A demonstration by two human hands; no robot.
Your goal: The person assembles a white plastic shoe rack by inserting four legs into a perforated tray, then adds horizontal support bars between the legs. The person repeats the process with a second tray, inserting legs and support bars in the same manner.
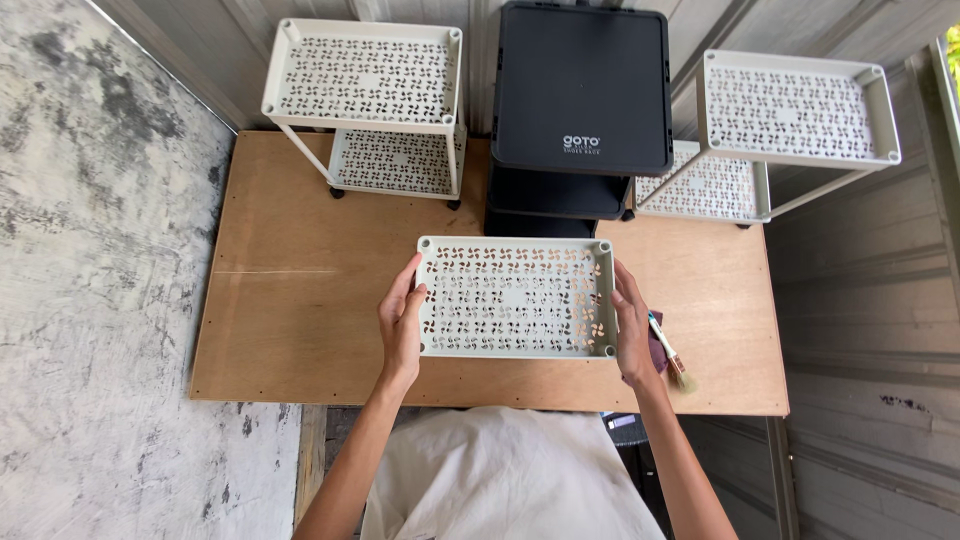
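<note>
- In the middle of the frame I hold a pale tray (515,297) with a cut-out pattern, flat and level over the wooden board (300,300)
- My left hand (402,325) grips the tray's left edge, thumb on the rim and fingers curled under it
- My right hand (632,330) clasps the right edge the same way, fingers wrapped round the rim
- Just right of my right hand, a small brush (670,350) lies on the board beside a dark cloth (657,345), which my hand partly hides
- At the upper left stands a pale two-level rack (365,75) with the same pattern
- At the upper right stands a second pale rack (790,105), tilted a little
- Between them, top centre, stands a black rack (580,85) with a solid top
- A mottled grey floor (90,250) fills the left of the frame
</note>
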